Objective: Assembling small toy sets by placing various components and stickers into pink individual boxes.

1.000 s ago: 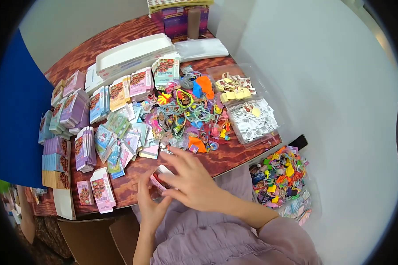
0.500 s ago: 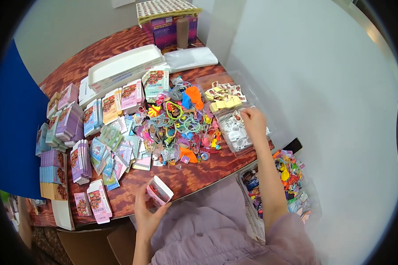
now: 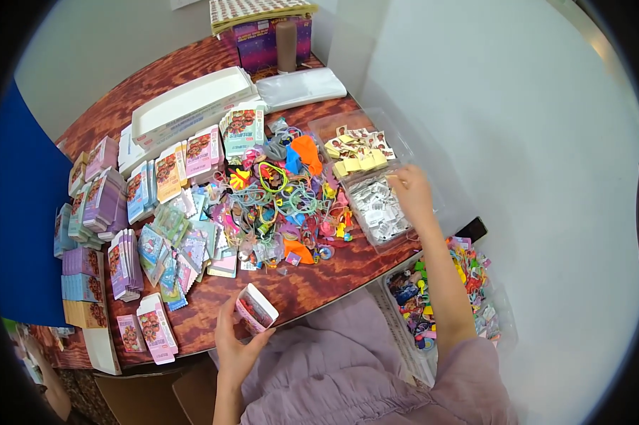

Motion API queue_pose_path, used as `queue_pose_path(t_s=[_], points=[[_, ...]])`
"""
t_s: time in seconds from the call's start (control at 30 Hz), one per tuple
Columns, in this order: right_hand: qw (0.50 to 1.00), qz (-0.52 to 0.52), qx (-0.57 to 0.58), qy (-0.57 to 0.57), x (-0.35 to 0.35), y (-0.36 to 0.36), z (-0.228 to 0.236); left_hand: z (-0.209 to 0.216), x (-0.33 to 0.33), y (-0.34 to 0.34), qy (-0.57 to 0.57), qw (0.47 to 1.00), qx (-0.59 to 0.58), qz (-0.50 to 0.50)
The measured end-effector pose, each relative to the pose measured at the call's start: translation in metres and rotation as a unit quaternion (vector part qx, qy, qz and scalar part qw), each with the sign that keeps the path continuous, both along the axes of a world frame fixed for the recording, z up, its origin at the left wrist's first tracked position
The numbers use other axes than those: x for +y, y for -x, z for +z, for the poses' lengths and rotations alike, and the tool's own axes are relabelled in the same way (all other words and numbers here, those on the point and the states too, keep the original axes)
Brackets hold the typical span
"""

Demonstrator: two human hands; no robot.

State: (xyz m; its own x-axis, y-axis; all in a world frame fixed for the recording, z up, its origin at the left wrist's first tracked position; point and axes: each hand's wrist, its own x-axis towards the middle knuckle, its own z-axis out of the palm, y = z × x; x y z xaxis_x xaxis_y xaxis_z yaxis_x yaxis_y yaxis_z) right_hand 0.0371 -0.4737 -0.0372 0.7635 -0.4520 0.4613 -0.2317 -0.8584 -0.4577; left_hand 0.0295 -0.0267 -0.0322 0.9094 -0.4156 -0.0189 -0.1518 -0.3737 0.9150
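My left hand (image 3: 234, 343) holds a small pink carton (image 3: 256, 309) near the table's front edge. The carton's top is open, and something reddish shows inside. Over the right end of the table, my right hand (image 3: 412, 190) is closed in a pinch; whatever its fingertips hold, if anything, I cannot make out. Below and beside it are small white packets (image 3: 377, 210) in a clear plastic tray (image 3: 318, 127). Yellow-backed paper pieces (image 3: 360, 163) lie in the same tray, behind the packets.
A heap of colourful trinkets and cords (image 3: 284, 195) covers the table's middle. Sealed sachets (image 3: 185, 255) and stacks of printed cartons (image 3: 103, 202) lie to the left. Behind stands a long white box (image 3: 192, 103). A bin of small toys (image 3: 450, 297) sits below the right edge.
My right hand has shifted slightly right and away over the tray, still pinched. My left hand keeps the carton in nearly the same place. The whole view has shifted a little.
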Motion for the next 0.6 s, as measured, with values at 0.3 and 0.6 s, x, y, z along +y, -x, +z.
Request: queue_pose_path(t_s=[0.3, 0.6], points=[[0.944, 0.059, 0.133, -0.297, -0.023, 0.018, 0.015, 0.008, -0.007, -0.001, -0.016, 1.000, -0.021, -0.002], [0.979, 0.001, 0.151, -0.135, 0.005, -0.004, 0.006, 0.019, -0.016, 0.004, 0.003, 0.999, 0.033, -0.004]])
